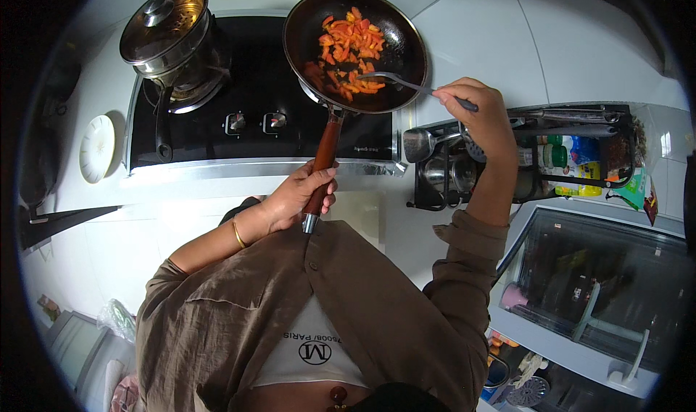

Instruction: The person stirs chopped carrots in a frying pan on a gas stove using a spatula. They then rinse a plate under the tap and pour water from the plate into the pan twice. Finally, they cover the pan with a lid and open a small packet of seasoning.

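My left hand [304, 194] is closed around the brown handle [328, 145] of a dark frying pan [402, 42], which is over the right side of the stove. Chopped orange-red pieces, apparently tomato, [352, 39] lie in the pan, some in a heap and others spread towards its near side. In my right hand [476, 110] is the end of a grey spatula or spoon [405, 82]; its head rests among the pieces nearest the handle. Whether its tip touches the pan's bottom is hard to tell.
A lidded steel pot [168, 36] stands on the left burner of the black glass stove [244, 91]. Left of the stove lies a white plate [98, 148]. A black rack [448, 186] at the right holds a metal turner [418, 144], bottles and packets.
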Action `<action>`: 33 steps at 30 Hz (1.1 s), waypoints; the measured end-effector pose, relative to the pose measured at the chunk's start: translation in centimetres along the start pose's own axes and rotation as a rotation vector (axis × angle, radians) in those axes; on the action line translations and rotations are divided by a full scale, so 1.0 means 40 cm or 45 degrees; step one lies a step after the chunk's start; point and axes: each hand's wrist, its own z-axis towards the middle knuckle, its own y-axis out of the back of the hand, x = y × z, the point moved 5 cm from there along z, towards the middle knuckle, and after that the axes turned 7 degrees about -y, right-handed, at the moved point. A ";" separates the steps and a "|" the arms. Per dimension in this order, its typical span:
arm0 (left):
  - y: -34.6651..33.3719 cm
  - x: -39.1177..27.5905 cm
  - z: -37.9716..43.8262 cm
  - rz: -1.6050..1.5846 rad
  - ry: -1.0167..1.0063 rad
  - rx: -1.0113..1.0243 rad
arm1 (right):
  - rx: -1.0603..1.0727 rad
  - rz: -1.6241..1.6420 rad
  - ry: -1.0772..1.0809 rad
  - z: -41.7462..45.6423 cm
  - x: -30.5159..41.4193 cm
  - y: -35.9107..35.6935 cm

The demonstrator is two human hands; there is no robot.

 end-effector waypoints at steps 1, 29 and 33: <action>0.000 0.000 -0.001 0.000 0.005 -0.007 | 0.006 -0.011 -0.006 0.002 -0.002 -0.004; -0.005 -0.009 -0.002 0.023 0.012 -0.021 | -0.203 -0.047 -0.003 -0.019 0.054 -0.021; 0.002 -0.004 0.000 0.016 0.008 -0.010 | -0.129 0.001 0.040 0.002 0.061 -0.035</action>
